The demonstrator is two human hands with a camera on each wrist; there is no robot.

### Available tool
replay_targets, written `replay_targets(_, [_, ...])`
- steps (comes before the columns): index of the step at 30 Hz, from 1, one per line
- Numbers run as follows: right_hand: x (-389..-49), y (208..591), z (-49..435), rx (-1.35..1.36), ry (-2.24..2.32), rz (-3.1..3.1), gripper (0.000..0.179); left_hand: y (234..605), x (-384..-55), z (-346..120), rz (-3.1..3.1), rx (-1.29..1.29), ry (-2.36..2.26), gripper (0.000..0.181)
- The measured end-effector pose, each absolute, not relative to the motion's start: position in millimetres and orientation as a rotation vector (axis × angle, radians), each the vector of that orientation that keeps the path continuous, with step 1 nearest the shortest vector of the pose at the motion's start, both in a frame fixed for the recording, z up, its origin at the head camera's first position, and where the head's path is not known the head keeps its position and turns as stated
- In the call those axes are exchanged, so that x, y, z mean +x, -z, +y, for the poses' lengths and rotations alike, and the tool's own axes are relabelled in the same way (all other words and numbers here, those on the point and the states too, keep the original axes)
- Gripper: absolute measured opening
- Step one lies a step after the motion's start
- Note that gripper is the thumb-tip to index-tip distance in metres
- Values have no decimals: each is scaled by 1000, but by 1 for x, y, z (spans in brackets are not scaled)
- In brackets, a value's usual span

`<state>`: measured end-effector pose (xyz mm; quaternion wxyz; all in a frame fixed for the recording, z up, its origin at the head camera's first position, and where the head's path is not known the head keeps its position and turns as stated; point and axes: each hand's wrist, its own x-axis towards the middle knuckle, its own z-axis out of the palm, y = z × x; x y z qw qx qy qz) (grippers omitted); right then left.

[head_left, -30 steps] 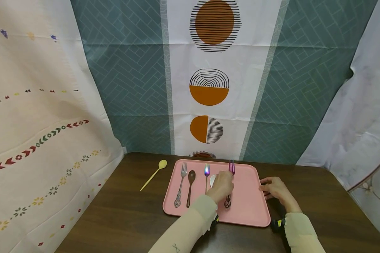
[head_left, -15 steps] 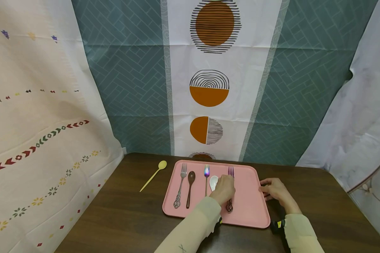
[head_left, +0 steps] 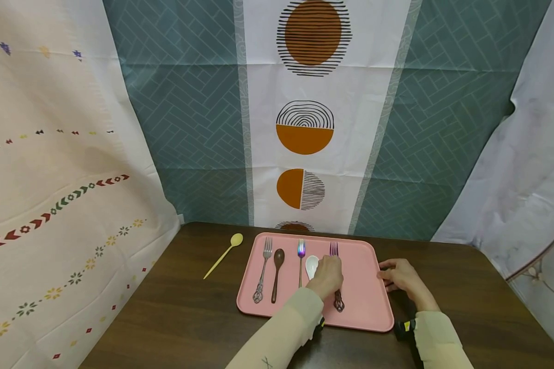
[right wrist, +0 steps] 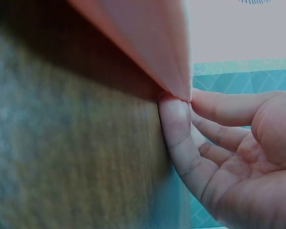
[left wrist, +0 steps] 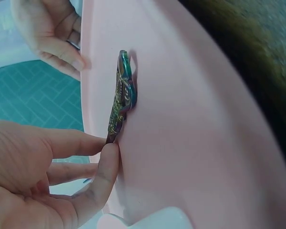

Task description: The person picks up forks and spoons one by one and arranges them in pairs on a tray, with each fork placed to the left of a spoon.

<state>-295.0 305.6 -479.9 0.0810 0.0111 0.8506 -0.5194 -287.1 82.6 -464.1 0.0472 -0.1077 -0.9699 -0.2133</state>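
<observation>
My left hand (head_left: 327,278) pinches a purple fork (head_left: 339,302) with an ornate handle between thumb and fingers, low over the pink tray (head_left: 362,287). The fork's tines point to the tray's far edge, and its middle is hidden behind the hand. In the left wrist view the patterned fork handle (left wrist: 121,98) runs from the fingertips. A white spoon (head_left: 311,265) lies just left of this hand, partly covered by it. My right hand (head_left: 403,278) grips the tray's right rim, its thumb (right wrist: 175,114) on one side and fingers on the other.
Also on the tray are a silver fork (head_left: 263,269), a dark brown spoon (head_left: 277,274) and a rainbow-coloured fork (head_left: 301,261). A yellow spoon (head_left: 223,256) lies on the dark wooden table (head_left: 175,307), left of the tray. Patterned cloths (head_left: 194,118) hang behind.
The purple fork has turned in my left hand's grip: its tines have swung left and its handle end right. That hand has shifted slightly right and nearer. The right hand stays at the rim.
</observation>
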Motion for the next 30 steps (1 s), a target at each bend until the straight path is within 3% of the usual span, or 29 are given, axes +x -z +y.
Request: replay_targets(30, [-295,478,304,33,1526,2558,38,462,-286,80,-2960,-340,662,13])
